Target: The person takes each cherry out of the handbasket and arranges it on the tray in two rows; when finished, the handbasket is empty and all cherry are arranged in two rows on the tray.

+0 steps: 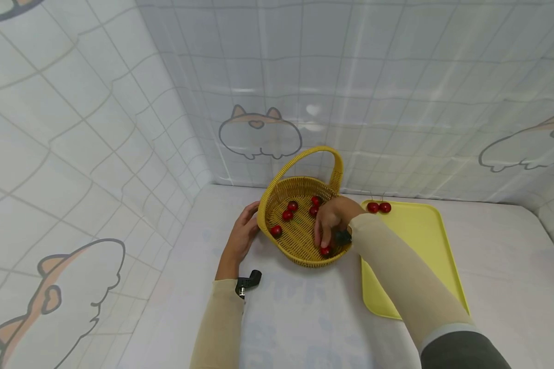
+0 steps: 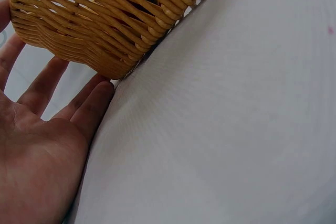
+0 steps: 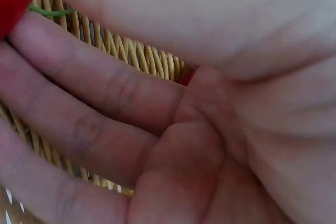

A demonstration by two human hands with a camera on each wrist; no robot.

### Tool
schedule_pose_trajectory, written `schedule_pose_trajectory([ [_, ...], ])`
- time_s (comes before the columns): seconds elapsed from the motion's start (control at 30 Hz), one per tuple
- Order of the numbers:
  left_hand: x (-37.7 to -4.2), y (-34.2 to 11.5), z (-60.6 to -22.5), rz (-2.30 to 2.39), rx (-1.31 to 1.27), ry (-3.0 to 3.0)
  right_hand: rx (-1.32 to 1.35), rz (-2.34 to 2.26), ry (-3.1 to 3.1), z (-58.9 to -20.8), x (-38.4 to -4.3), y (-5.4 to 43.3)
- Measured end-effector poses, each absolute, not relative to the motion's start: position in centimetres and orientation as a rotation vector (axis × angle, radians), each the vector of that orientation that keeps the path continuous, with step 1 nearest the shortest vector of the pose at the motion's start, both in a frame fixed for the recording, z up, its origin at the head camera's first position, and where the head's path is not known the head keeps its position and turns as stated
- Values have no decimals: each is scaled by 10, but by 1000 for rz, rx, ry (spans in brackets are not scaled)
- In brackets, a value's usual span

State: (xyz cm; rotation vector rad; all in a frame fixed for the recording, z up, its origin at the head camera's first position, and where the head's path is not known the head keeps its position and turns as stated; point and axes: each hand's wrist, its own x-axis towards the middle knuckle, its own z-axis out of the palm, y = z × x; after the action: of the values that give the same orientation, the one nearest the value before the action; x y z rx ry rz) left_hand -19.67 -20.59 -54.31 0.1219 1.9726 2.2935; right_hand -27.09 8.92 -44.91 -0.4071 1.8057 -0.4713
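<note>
A yellow wicker basket (image 1: 300,261) with a tall handle stands on the table and holds several red cherries (image 1: 288,215). Against the basket's left side rests my left hand (image 1: 242,237); in the left wrist view its fingers (image 2: 44,85) are spread and touch the wickerwork. My right hand (image 1: 334,218) reaches down inside the basket at its right side. At its fingertips is a red cherry (image 3: 14,1) with a green stem, pinched between thumb and fingers in the right wrist view. Part of the basket's right side is hidden behind that hand and wrist.
Right of the basket lies a yellow tray (image 1: 415,225), partly covered by my right forearm. Two cherries (image 1: 379,207) with stems sit at its far left corner. A patterned white curtain (image 1: 351,102) hangs along the table's back edge and left side.
</note>
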Motion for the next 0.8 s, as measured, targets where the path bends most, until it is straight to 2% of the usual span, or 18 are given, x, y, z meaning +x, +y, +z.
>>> schedule_pose_trajectory([
  [0.37,-196,-201,-540,2302,106,1946,-502,-370,1684,-452,-270,83],
  [0.8,-195,-202,-543,2312,159,1942,-441,-499,1614,-452,-263,84],
])
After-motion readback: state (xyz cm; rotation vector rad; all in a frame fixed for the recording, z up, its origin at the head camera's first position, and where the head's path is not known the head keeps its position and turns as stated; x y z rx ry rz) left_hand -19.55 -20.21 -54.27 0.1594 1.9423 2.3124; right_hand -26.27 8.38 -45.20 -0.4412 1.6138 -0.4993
